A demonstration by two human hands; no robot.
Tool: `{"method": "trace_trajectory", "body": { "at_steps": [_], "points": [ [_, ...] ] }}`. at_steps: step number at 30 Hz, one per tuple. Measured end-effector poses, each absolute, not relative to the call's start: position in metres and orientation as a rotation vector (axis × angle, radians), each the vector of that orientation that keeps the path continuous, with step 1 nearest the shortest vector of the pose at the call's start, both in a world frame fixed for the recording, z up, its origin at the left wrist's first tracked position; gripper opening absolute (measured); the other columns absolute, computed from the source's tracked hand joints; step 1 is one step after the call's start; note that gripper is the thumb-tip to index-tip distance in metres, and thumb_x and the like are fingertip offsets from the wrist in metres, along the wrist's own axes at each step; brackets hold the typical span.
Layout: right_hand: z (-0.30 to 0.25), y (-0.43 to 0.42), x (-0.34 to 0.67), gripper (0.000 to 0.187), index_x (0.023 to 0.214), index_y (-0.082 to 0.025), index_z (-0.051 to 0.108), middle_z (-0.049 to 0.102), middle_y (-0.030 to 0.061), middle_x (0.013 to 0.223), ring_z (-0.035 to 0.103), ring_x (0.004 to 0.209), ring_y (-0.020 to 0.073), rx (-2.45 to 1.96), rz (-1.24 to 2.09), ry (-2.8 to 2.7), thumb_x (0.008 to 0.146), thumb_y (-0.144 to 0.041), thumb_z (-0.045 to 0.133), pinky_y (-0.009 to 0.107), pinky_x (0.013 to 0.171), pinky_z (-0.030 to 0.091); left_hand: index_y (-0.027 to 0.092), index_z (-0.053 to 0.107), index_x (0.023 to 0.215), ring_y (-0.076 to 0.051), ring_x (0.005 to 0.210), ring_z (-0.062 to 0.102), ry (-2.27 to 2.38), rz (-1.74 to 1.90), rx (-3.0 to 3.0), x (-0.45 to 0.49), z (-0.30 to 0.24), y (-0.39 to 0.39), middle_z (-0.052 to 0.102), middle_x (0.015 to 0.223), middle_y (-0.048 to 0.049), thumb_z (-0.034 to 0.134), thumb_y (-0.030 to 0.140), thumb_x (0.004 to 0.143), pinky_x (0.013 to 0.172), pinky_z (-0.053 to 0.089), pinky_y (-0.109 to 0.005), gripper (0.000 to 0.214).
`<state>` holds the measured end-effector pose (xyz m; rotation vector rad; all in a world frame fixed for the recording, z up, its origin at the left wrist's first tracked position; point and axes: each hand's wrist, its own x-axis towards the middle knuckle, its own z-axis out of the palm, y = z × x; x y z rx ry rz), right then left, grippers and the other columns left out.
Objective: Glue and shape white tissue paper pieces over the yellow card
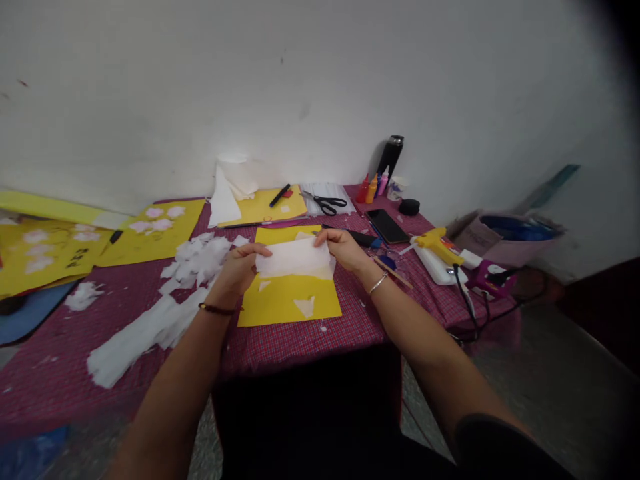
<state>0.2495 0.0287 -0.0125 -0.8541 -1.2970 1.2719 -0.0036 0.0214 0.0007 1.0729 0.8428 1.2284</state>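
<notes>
Between my two hands a strip of thin white tissue paper [294,259] is stretched above a yellow paper sheet [280,307]. My left hand [243,263] pinches its left end, and my right hand [345,248] pinches the upper right corner. Small white scraps [306,307] lie on the yellow sheet. To the left of my left hand sits a heap of crumpled white tissue pieces [197,260], with a longer white tissue roll or strip [145,333] in front of it. Part of a dark tool with a blue end [367,239] shows behind my right hand.
Black-handled scissors [327,202] lie at the back. At right are a phone [387,227], a yellow glue gun [439,245], a purple power socket [493,279] with cables, paint bottles [371,191] and a black flask [391,155]. Yellow sheets with pink paper flowers [159,223] lie left.
</notes>
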Motion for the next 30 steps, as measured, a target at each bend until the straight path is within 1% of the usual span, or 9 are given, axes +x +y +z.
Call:
{"method": "trace_trajectory", "body": {
  "at_steps": [5,7,10,12,14,18,24,28,30],
  "points": [
    [-0.0149,0.0298,0.2528,0.006,0.065,-0.018,0.068,0.065,0.0002,0.076,0.056,0.07,0.0119,-0.817,1.214,-1.38,0.063,-0.02,0.063,0.024,0.064,0.043,0.015,0.073,0.06,-0.008,0.054,0.055,0.885,1.224,1.119,-0.0028,0.0025,0.0197,0.068,0.075,-0.003,0.065,0.01,0.052,0.049,0.04,-0.021,0.012],
    [-0.016,0.0303,0.2535,0.007,0.066,-0.018,0.068,0.064,0.0002,0.077,0.056,0.072,0.0121,-0.831,1.194,-1.396,0.064,-0.02,0.062,0.025,0.065,0.042,0.016,0.074,0.063,-0.008,0.051,0.052,0.928,1.219,1.107,-0.0008,0.0054,0.0178,0.066,0.067,-0.0019,0.063,0.01,0.053,0.046,0.037,-0.02,0.015],
    [-0.0169,0.0312,0.2542,0.007,0.067,-0.018,0.067,0.064,-0.0001,0.077,0.055,0.072,0.0121,-0.847,1.187,-1.394,0.065,-0.02,0.061,0.025,0.065,0.042,0.017,0.074,0.067,-0.008,0.043,0.045,0.988,1.221,1.099,0.002,0.0093,0.0151,0.057,0.049,0.0018,0.06,0.01,0.056,0.042,0.032,-0.019,0.019],
    [-0.0169,0.0317,0.2548,0.007,0.067,-0.018,0.067,0.063,-0.0004,0.076,0.055,0.071,0.0119,-0.839,1.192,-1.385,0.065,-0.02,0.061,0.025,0.064,0.041,0.017,0.074,0.065,-0.007,0.041,0.041,0.991,1.229,1.114,0.0023,0.0097,0.0146,0.053,0.046,0.0028,0.06,0.01,0.057,0.041,0.03,-0.019,0.018],
    [-0.0165,0.0321,0.2555,0.007,0.066,-0.018,0.066,0.063,-0.0007,0.076,0.056,0.07,0.0114,-0.825,1.184,-1.382,0.065,-0.019,0.06,0.025,0.064,0.041,0.017,0.073,0.063,-0.007,0.043,0.045,0.959,1.231,1.118,0.0014,0.0081,0.0155,0.057,0.049,0.0015,0.062,0.01,0.058,0.042,0.033,-0.019,0.014],
    [-0.0155,0.0323,0.2572,0.009,0.065,-0.018,0.065,0.061,-0.0006,0.076,0.055,0.069,0.0105,-0.827,1.126,-1.41,0.064,-0.016,0.056,0.025,0.065,0.04,0.017,0.073,0.061,-0.01,0.057,0.059,0.886,1.229,1.112,-0.0008,0.0028,0.02,0.068,0.067,-0.0025,0.07,0.012,0.058,0.052,0.042,-0.021,0.007],
    [-0.0138,0.0313,0.2575,0.008,0.066,-0.018,0.065,0.06,-0.0007,0.076,0.054,0.068,0.0107,-0.862,1.146,-1.416,0.064,-0.019,0.056,0.025,0.063,0.04,0.018,0.074,0.061,-0.012,0.055,0.056,0.898,1.205,1.091,-0.0004,0.0014,0.022,0.066,0.061,-0.0025,0.067,0.011,0.056,0.051,0.042,-0.022,0.011],
    [-0.0123,0.0312,0.2568,0.007,0.063,-0.018,0.064,0.06,0.0003,0.079,0.054,0.073,0.0116,-0.848,1.099,-1.468,0.065,-0.02,0.057,0.026,0.066,0.041,0.017,0.075,0.064,-0.011,0.051,0.051,0.91,1.192,1.095,-0.002,0.0033,0.0215,0.063,0.056,-0.0019,0.065,0.011,0.056,0.049,0.04,-0.022,0.014],
    [-0.0117,0.0313,0.2567,0.008,0.062,-0.018,0.064,0.06,0.0009,0.081,0.054,0.076,0.0122,-0.832,1.085,-1.496,0.065,-0.02,0.057,0.026,0.068,0.042,0.016,0.074,0.063,-0.012,0.054,0.052,0.897,1.221,1.082,-0.0027,0.0047,0.0221,0.064,0.058,-0.0033,0.065,0.011,0.059,0.051,0.042,-0.023,0.012]
  ]
}}
